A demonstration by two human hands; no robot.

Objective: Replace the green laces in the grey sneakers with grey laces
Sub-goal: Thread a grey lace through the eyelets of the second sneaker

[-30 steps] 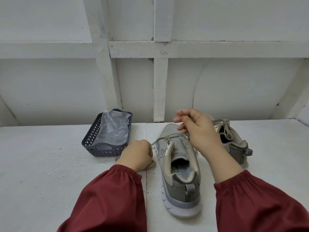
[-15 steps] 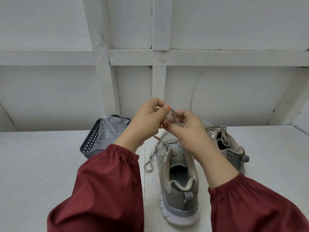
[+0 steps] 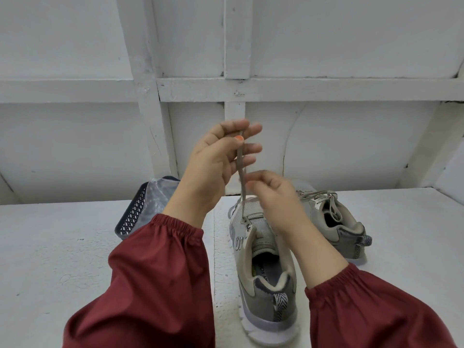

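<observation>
A grey sneaker (image 3: 266,285) stands heel toward me on the white table (image 3: 62,259). A grey lace (image 3: 241,172) rises taut from its top left eyelet. My left hand (image 3: 216,162) pinches the lace's upper end between thumb and fingers, high above the shoe. My right hand (image 3: 273,194), blurred, pinches the same lace lower down, just above the shoe's tongue. A second grey sneaker (image 3: 336,222) with grey laces tied sits to the right, behind my right wrist.
A dark plastic basket (image 3: 133,217) holding a clear plastic bag (image 3: 160,194) stands at the left behind my left forearm. A white panelled wall (image 3: 351,146) closes off the back of the table. Red sleeves cover both forearms.
My left hand came up from the table, took the lace end and lifted it high. My right hand slid down the lace. The lace now runs straight up from the eyelet.
</observation>
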